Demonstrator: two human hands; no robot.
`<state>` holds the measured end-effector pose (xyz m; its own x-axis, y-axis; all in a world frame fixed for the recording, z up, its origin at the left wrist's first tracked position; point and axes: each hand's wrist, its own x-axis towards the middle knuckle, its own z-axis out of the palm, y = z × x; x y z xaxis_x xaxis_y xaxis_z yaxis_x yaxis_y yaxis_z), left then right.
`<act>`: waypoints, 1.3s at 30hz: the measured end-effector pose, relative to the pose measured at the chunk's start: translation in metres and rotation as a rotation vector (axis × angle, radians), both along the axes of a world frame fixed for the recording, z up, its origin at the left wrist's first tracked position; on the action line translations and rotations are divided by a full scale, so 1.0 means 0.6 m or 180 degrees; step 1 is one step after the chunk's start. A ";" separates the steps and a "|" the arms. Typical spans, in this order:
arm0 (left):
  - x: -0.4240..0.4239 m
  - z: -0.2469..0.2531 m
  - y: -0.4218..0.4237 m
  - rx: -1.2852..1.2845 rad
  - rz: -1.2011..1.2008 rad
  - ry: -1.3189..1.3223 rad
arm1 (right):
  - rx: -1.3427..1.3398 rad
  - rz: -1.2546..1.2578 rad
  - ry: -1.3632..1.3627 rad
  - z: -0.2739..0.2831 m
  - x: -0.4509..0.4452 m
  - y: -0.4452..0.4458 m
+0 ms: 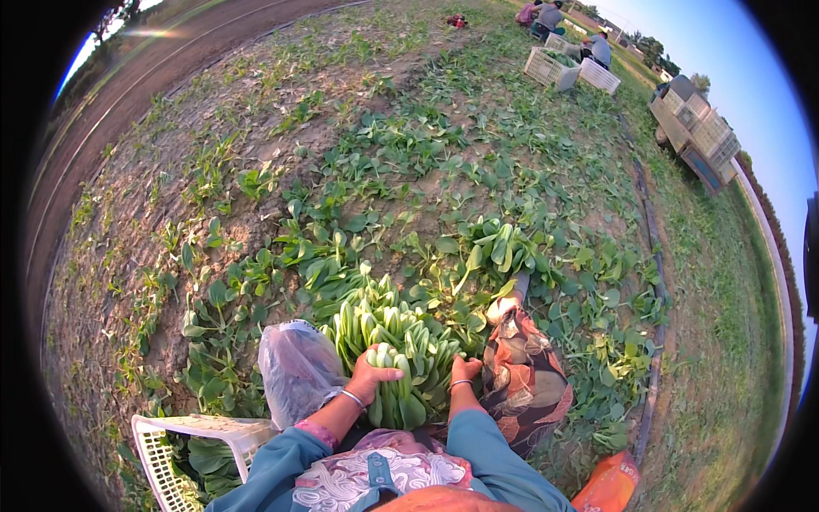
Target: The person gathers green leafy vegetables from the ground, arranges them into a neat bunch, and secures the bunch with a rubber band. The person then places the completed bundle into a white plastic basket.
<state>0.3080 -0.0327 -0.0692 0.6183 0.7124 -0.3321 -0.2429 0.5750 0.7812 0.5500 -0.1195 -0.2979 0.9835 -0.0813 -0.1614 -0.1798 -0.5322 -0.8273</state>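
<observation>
My left hand (377, 376) is closed around a bunch of leafy greens (398, 400) with pale stem ends pointing up. Just beyond it, a larger pile of greens (377, 320) lies on the ground, pale stems turned toward me. At the pile's right edge, my right hand (466, 369) has its fingers curled against the greens; whether it grips any of them cannot be told. Another bunch of greens (505, 246) rests farther out, past my foot on the right. Each wrist wears a bracelet.
A plastic-covered leg (297, 368) is at left, a patterned-cloth leg (528, 377) at right. Near left stands a white plastic crate (192, 424) with greens; an orange bag (608, 483) lies lower right. Farther off are people (598, 48), crates (550, 69) and a loaded vehicle (694, 128).
</observation>
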 end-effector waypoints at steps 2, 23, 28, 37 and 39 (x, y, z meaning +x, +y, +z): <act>-0.005 0.002 -0.002 0.0026 0.0024 0.0030 | 0.0128 0.0743 0.0346 0.013 0.006 0.005; -0.015 0.126 -0.038 0.0940 0.0097 -0.0098 | 0.1974 0.2814 -0.0684 0.413 -0.087 0.002; -0.024 0.165 -0.043 0.1047 0.0116 -0.0140 | 0.2199 0.3302 -0.0345 0.507 -0.137 -0.032; -0.029 0.187 -0.062 0.1289 -0.0081 -0.0199 | 0.2455 0.3932 -0.0844 0.553 -0.184 -0.048; -0.026 0.184 -0.061 0.1225 -0.0103 -0.0274 | 0.2488 0.3949 -0.0929 0.545 -0.191 -0.042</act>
